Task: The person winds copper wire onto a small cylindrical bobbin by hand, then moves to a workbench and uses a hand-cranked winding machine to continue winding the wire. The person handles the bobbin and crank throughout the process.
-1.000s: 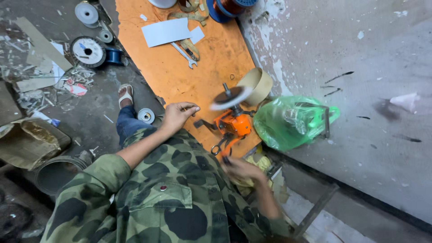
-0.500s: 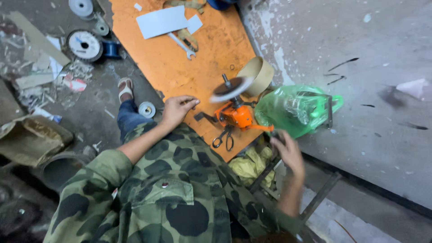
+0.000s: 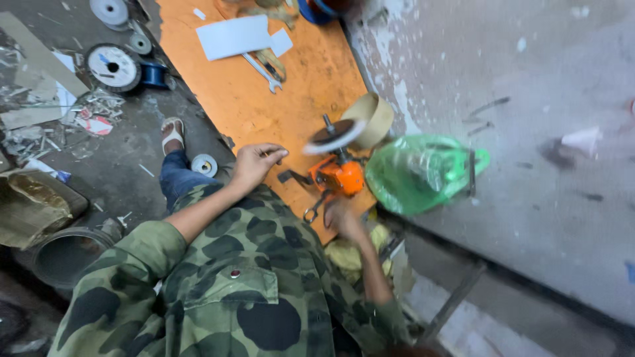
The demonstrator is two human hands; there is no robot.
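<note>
My left hand (image 3: 254,164) rests on the near edge of an orange board (image 3: 264,99), fingers curled, thumb and forefinger pinched together; whether something thin is between them is not clear. My right hand (image 3: 340,217) is blurred, at the near side of a small orange hand-cranked machine (image 3: 340,175), close to its dark handle (image 3: 312,210). A spinning pale disc (image 3: 334,137) sits on the machine's shaft. Beside the disc lies a cream-coloured tape roll (image 3: 372,116).
A green plastic bag (image 3: 423,173) lies right of the machine. A white sheet (image 3: 235,36) and a spanner (image 3: 261,71) lie farther up the board. Wire spools (image 3: 112,66), scraps, a sandalled foot (image 3: 173,132) and a dark bucket (image 3: 66,254) occupy the floor at left. A grey wall is at right.
My right hand swung out toward the green bag with fingers spread, then came back left to the near side of the orange machine. The left hand stayed on the board edge.
</note>
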